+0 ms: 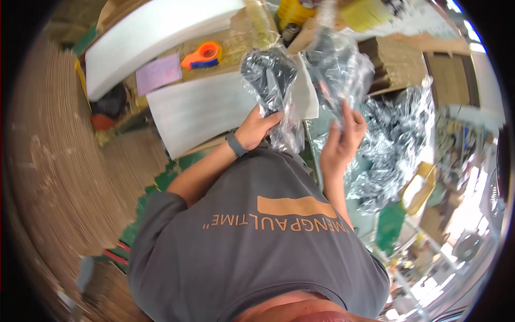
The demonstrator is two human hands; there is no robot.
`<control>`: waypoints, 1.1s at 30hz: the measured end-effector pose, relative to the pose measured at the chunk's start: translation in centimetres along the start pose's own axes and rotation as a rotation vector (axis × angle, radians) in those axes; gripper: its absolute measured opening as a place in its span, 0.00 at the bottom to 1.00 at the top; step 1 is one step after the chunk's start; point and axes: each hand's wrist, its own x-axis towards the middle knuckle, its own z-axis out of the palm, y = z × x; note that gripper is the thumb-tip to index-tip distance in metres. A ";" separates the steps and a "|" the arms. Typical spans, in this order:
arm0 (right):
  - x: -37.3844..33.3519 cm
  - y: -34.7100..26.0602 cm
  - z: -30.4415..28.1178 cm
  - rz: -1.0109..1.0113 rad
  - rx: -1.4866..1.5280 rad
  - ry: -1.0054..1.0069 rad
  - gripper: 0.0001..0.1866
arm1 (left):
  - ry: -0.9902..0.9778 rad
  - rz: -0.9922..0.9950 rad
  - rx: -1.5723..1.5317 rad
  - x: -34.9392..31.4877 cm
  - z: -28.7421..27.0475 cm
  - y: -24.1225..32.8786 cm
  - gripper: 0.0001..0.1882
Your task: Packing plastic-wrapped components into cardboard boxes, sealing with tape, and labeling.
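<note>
My left hand (pixel 255 129) is closed around the narrow lower end of a dark object in a clear plastic bag (pixel 270 72). The object has a wide rounded top, and its exact kind is hidden by the shiny wrap. Loose plastic hangs below my fingers. A second clear plastic bag (pixel 339 67), blurred, is gripped at its lower end by my right hand (pixel 344 138). Something greyish shows faintly inside it. Both bags are held up over the table, side by side. Behind the left one lies a white sheet (pixel 206 110).
An orange and blue tape dispenser (pixel 206 55) and a pink paper pad (pixel 159 74) lie beyond the sheet. A long white foam-like piece (pixel 155 40) is behind them. Stacked cardboard (pixel 53 161) rises at left. A heap of plastic-wrapped dark items (pixel 397 134) and a yellow box (pixel 419 189) are at right.
</note>
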 end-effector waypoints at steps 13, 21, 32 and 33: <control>-0.8 -7.4 11.0 -0.096 0.264 -0.575 0.45 | 0.132 0.209 -0.025 -6.7 -9.4 0.0 0.27; 0.4 4.5 23.9 1.159 0.954 -0.994 0.25 | 0.233 -0.196 1.334 -9.3 -15.3 5.3 0.28; -5.9 27.2 36.7 1.373 0.531 -1.081 0.24 | 0.358 -1.067 1.472 -3.2 -35.8 -4.5 0.65; -6.0 28.0 36.6 1.329 0.508 -1.057 0.24 | 0.360 -1.057 1.455 -3.0 -34.9 -4.1 0.61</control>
